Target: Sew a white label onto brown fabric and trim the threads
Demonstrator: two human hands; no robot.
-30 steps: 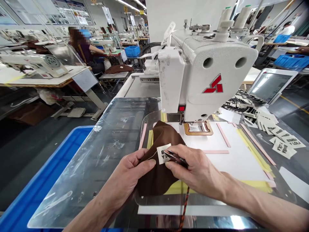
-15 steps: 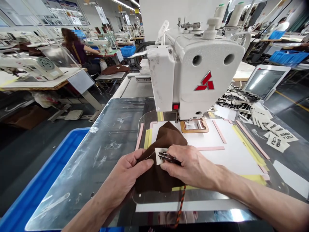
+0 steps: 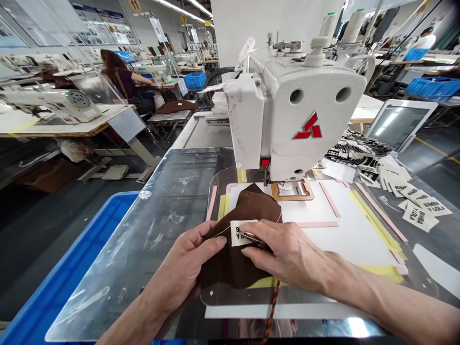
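My left hand (image 3: 201, 249) pinches the left edge of a brown fabric piece (image 3: 233, 268) between thumb and fingers. On the fabric lies a white label (image 3: 235, 238) with black lettering, partly covered by my right hand (image 3: 283, 249). That hand is closed around small thread snips (image 3: 256, 239), whose blades rest over the label. An orange and black cord (image 3: 272, 311) hangs below the hand. A white thread (image 3: 223, 231) runs across the fabric from the label toward my left thumb.
Behind the fabric stands a white sewing machine (image 3: 302, 110) with a tan clamp frame (image 3: 293, 190) beneath its head. Loose labels (image 3: 419, 215) are heaped at the right beside a screen (image 3: 402, 124). A blue bin (image 3: 79, 282) sits below the table's left edge. A person (image 3: 124, 81) works farther back.
My right hand and the snips have shifted slightly right, uncovering more of the label. My left hand keeps its hold on the fabric. The whole view has moved a little.
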